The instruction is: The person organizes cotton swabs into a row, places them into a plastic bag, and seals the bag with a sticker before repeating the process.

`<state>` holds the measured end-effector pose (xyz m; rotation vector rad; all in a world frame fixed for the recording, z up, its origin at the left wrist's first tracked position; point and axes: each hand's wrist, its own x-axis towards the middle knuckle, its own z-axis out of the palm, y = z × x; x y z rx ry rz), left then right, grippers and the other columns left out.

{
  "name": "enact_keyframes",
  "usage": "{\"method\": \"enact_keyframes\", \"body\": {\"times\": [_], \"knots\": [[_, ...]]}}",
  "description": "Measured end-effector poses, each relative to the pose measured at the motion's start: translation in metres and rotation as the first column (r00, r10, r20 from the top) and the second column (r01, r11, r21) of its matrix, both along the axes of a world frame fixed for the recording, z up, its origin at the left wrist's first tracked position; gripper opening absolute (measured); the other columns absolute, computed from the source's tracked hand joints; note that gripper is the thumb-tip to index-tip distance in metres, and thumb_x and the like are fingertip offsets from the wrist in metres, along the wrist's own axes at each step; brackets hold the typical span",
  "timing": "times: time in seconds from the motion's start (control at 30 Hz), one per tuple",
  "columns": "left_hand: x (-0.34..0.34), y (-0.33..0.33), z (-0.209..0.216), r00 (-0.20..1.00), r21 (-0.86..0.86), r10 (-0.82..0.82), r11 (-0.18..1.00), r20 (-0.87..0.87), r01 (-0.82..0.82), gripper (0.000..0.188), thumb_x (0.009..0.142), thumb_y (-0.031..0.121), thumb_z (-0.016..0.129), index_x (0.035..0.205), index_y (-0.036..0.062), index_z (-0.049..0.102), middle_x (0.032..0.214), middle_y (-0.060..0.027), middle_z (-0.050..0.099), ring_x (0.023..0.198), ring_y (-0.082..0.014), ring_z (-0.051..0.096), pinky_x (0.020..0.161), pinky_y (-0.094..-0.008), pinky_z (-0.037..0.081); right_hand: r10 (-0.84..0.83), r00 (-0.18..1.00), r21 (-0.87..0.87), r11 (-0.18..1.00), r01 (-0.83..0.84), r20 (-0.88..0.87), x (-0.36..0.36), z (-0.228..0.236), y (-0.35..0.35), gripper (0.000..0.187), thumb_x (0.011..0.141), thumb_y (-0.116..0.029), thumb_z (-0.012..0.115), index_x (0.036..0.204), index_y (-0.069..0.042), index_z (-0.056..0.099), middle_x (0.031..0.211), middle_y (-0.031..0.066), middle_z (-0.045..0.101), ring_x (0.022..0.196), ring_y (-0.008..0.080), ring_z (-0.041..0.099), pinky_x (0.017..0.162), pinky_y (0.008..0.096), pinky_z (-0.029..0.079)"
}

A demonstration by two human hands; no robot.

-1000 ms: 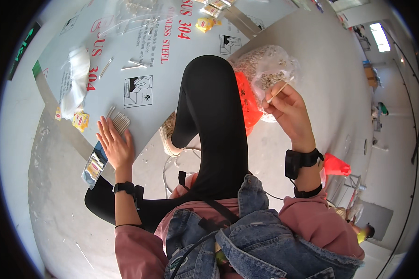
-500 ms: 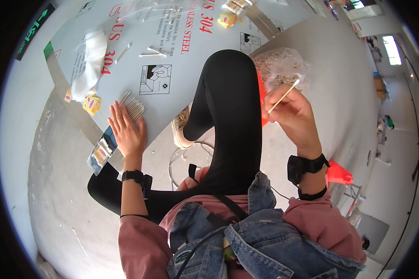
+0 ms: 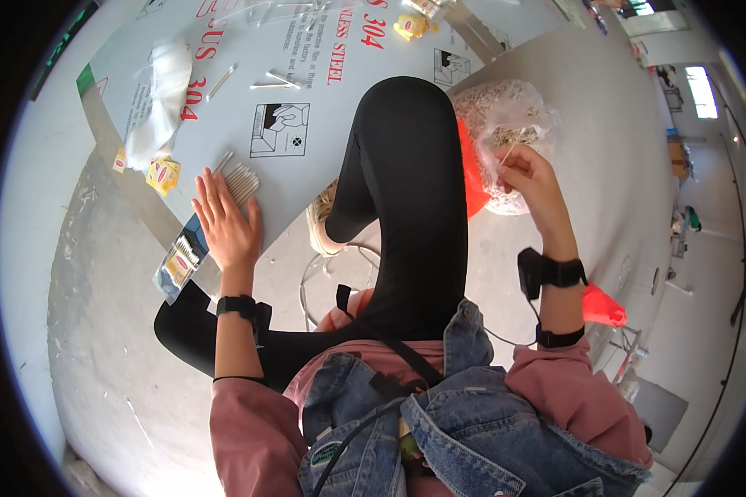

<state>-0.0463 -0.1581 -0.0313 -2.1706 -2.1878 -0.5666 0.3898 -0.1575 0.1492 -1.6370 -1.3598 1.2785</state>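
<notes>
Lying near the edge [image 3: 278,235], left hand [image 3: 229,234] borders swabs [image 3: 241,184], open tabletop [image 3: 307,176] beyond.

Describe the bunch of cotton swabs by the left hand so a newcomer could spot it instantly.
On the pale table at upper left, find the left hand at the near edge. The bunch of cotton swabs lies just right of its index finger. Unlike the loose swabs farther up or those inside the clear packet, these lie unwrapped and side by side.
</notes>
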Motion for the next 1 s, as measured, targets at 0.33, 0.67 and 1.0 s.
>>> {"method": "enact_keyframes", "body": {"times": [0.33, 0.67, 1.0], "knots": [[-0.002, -0.001, -0.003, 0.998, -0.05, 0.035, 0.998, -0.051, -0.038, 0.076, 0.094, 0.039, 0.055, 0.153, -0.0028, 0.031, 0.164, -0.017, 0.021, 0.154, -0.0332, 0.015, 0.124, -0.0503, 0.014, -0.184, 0.728, 0.251, 0.968, 0.017, 0.66, 0.026, -0.038, -0.016, 0.031, 0.093, -0.003, 0.058, 0.123, -0.006, 0.061, 0.116, 0.0061, 0.066, 0.093, 0.016, 0.066, 0.078, 0.0265, 0.05], [-0.001, -0.004, 0.006, 0.994, 0.068, 0.025, 0.997, 0.103, -0.032, 0.064, 0.09, 0.031, 0.061, 0.143, -0.0005, 0.044, 0.161, -0.0193, 0.028, 0.151, -0.0371, 0.023, 0.121, -0.0542, 0.022, 0.251, 0.929, 0.628, 0.685, -0.37, 0.273, -0.224, -0.005, 0.068, 0.023, 0.084, 0.008, 0.063, 0.104, -0.004, 0.068, 0.106, 0.0095, 0.066, 0.098, 0.0263, 0.063, 0.083, 0.0336, 0.05], [0.001, -0.002, 0.012, 0.983, 0.02, 0.006, 1.0, 0.185, -0.009, 0.071, 0.091, 0.029, 0.059, 0.152, 0.0015, 0.035, 0.16, -0.0146, 0.033, 0.15, -0.0312, 0.028, 0.121, -0.0526, 0.022, 0.487, 0.757, 0.498, 0.571, -0.653, 0.435, -0.326, -0.157, 0.15, 0.011, 0.085, 0.005, 0.061, 0.093, -0.002, 0.063, 0.091, 0.0094, 0.066, 0.088, 0.032, 0.061, 0.079, 0.0396, 0.05]]}}
